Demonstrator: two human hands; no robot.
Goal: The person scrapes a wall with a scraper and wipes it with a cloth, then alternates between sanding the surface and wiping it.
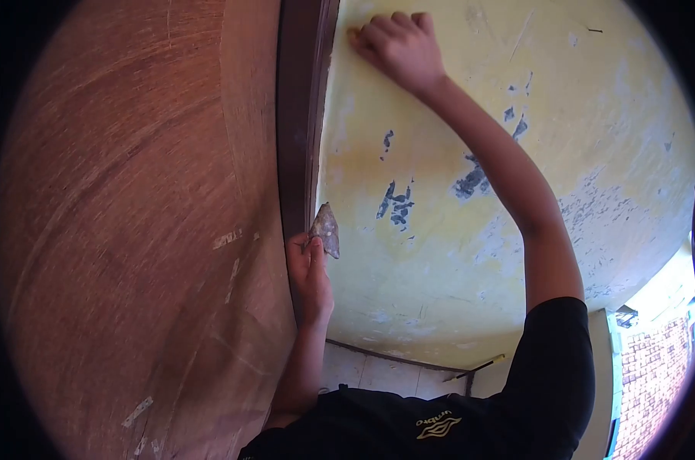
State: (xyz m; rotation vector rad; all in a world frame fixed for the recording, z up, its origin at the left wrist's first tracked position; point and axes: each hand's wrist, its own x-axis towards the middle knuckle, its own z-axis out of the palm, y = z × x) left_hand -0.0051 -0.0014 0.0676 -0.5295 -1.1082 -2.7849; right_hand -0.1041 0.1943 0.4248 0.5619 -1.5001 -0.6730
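My left hand [312,277] is closed around a flat, roughly triangular grey-brown piece [326,230] with pale specks, its point upward. It is beside the dark brown door frame [298,115], low on the wall's left edge. My right hand [401,47] is raised high against the yellow wall [455,261], close to the frame, with its fingers curled and knuckles outward. Slightly blurred, it covers what it grips, if anything. Around both hands the yellow paint is worn, with grey patches [397,205] where it has flaked off.
A large reddish-brown wooden door panel [133,192] fills the left side. Pale floor tiles [378,372] lie below the wall. A thin dark stick with a yellow end [478,368] is at the wall's foot. Bright daylight and brickwork [654,368] show at lower right.
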